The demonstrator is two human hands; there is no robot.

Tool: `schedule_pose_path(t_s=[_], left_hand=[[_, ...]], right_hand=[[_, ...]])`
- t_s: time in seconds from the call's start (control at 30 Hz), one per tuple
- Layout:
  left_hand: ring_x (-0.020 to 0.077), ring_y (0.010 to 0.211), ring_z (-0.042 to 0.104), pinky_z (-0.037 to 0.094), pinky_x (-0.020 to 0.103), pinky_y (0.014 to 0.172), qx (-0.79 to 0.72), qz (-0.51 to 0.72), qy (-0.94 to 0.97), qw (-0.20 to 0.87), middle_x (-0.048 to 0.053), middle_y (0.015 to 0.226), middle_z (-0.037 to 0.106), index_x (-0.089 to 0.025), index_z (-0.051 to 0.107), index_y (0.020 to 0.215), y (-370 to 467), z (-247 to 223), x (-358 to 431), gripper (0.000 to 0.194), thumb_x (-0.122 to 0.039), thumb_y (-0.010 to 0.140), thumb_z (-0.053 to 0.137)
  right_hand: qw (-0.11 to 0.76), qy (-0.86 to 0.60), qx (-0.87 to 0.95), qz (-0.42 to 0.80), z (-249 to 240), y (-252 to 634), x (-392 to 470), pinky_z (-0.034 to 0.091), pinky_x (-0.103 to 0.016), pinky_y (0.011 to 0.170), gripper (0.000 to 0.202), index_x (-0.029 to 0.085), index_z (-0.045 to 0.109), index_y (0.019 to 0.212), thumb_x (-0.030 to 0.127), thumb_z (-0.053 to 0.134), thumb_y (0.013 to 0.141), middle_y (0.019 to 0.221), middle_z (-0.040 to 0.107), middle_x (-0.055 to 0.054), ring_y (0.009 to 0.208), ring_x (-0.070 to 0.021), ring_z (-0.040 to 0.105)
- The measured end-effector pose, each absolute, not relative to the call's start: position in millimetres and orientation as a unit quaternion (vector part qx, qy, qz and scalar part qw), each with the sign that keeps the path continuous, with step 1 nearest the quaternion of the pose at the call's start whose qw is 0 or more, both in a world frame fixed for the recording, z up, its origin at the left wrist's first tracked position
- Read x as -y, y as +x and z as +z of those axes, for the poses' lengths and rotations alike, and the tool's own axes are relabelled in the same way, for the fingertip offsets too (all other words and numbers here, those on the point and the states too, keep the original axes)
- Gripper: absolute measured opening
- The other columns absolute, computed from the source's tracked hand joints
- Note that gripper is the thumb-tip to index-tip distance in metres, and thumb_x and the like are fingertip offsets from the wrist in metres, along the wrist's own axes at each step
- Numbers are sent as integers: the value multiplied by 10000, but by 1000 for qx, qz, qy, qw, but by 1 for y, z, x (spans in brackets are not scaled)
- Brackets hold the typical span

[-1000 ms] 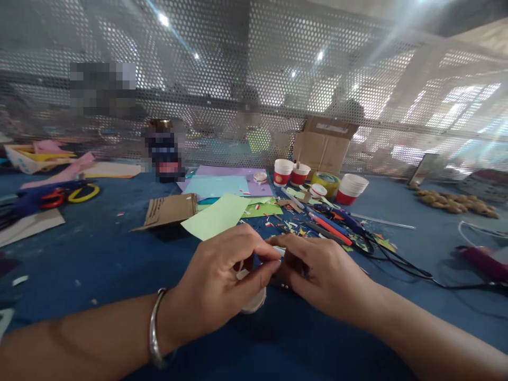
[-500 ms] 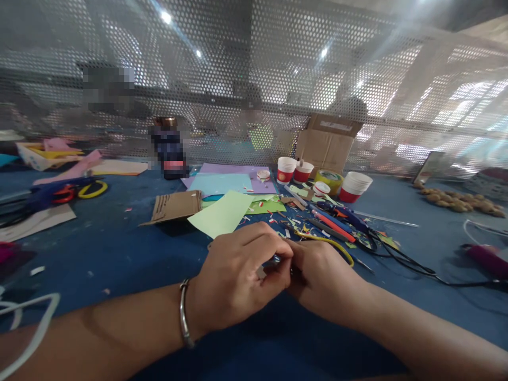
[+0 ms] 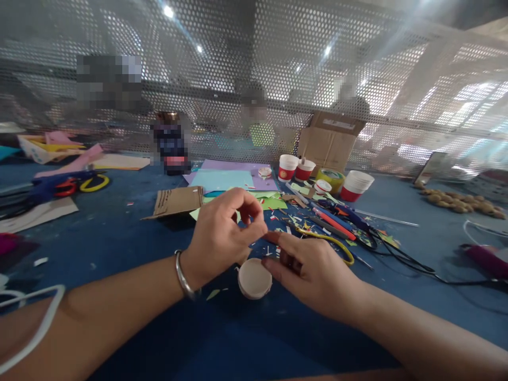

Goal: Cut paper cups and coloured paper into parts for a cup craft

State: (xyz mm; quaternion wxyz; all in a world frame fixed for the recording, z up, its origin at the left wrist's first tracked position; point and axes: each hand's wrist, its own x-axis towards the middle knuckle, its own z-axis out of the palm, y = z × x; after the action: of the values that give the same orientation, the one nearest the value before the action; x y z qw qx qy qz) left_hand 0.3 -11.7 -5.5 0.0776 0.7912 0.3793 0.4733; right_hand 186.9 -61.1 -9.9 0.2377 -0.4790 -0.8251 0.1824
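Observation:
A small, shallow white paper cup piece [image 3: 255, 279], round and with its hollow facing up, is in front of me, just below my hands. My left hand [image 3: 226, 227] is closed above it, thumb and forefinger pinched together; whatever they hold is too small to make out. Close by on the right, my right hand [image 3: 313, 264] has its forefinger stretched toward the left fingertips. Its thumb is apart from the forefinger and reaches the cup piece's rim; I cannot tell whether it presses on it. The other right fingers curl underneath, partly hidden.
Paper scraps, pens [image 3: 333, 222], yellow-handled scissors [image 3: 329, 243] and a blue glue gun [image 3: 349, 214] with a black cord lie right. Red-and-white paper cups [image 3: 356, 186] and a cardboard box [image 3: 329, 140] stand behind. Cardboard [image 3: 178, 202] and coloured sheets [image 3: 222, 180] lie ahead; a perforated screen rises beyond.
My hands have come apart a little. The left has lifted and shifted left, its fingers pinched, and the right forefinger has straightened. The white cup piece, hidden before, now shows below them.

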Motion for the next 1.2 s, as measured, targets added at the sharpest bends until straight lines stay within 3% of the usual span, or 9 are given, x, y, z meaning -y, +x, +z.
schedule_pose_path(t_s=[0.07, 0.13, 0.27, 0.4, 0.73, 0.83, 0.97, 1.1, 1.2], left_hand=[[92, 600, 535, 445, 225, 566, -382, 480, 782, 111, -33, 731, 642, -189, 626, 839, -5, -4, 11, 37, -167, 822, 649], [97, 660, 565, 473, 231, 628, -346, 478, 797, 127, -23, 793, 661, -191, 643, 899, -6, -5, 15, 43, -180, 859, 631], [103, 759, 594, 497, 237, 727, -236, 461, 841, 154, 6, 840, 663, -166, 655, 922, 0, -8, 28, 67, -132, 876, 622], [131, 822, 618, 509, 264, 777, -214, 459, 850, 143, 31, 853, 680, -154, 664, 934, 7, -11, 33, 116, -87, 844, 636], [147, 757, 598, 497, 285, 701, -239, 447, 860, 55, 28, 793, 667, -160, 621, 826, 17, -11, 35, 88, -79, 817, 589], [136, 728, 581, 479, 273, 674, -260, 433, 862, 48, 7, 758, 640, -164, 612, 788, 16, -10, 31, 88, -78, 774, 609], [109, 651, 559, 458, 244, 613, -342, 437, 827, 94, -24, 727, 627, -176, 607, 777, 4, -8, 13, 52, -130, 789, 629], [104, 642, 580, 448, 214, 533, -385, 457, 788, 149, -12, 762, 640, -169, 610, 857, -7, -10, -5, 55, -222, 870, 606], [106, 684, 594, 456, 206, 545, -372, 462, 789, 160, 1, 814, 653, -168, 610, 914, -9, -12, -7, 77, -240, 900, 589]], right_hand=[[246, -476, 821, 195, -10, 189, 59, 356, -218, 531, 398, 223, 586, 1324, 323, 559, 940, 662, 641, 48, 511, -101, 534], [247, -482, 820, 187, -12, 191, 57, 347, -219, 521, 387, 218, 603, 1303, 318, 568, 931, 645, 624, 49, 513, -103, 516], [250, -477, 827, 163, -14, 193, 54, 328, -219, 523, 215, 180, 658, 1068, 248, 569, 885, 635, 599, 41, 529, -104, 488], [253, -477, 831, 136, -16, 194, 54, 309, -216, 521, 65, 183, 609, 859, 175, 567, 811, 641, 599, 33, 524, -98, 468], [214, -503, 825, 143, -16, 191, 53, 308, -230, 509, 63, 184, 592, 791, 165, 570, 735, 624, 634, 8, 508, -120, 498], [194, -511, 827, 131, -16, 191, 52, 311, -237, 514, 37, 177, 610, 796, 193, 588, 772, 633, 635, 0, 520, -125, 519], [195, -491, 839, 130, -14, 190, 54, 340, -245, 559, 227, 175, 657, 1003, 373, 617, 900, 687, 637, 12, 585, -129, 551], [172, -447, 867, 139, -13, 188, 57, 399, -269, 645, 552, 209, 647, 1199, 598, 704, 812, 892, 678, -18, 757, -167, 609], [134, -431, 883, 128, -13, 185, 59, 404, -291, 663, 542, 218, 667, 1172, 611, 707, 800, 939, 683, -30, 811, -191, 616]])
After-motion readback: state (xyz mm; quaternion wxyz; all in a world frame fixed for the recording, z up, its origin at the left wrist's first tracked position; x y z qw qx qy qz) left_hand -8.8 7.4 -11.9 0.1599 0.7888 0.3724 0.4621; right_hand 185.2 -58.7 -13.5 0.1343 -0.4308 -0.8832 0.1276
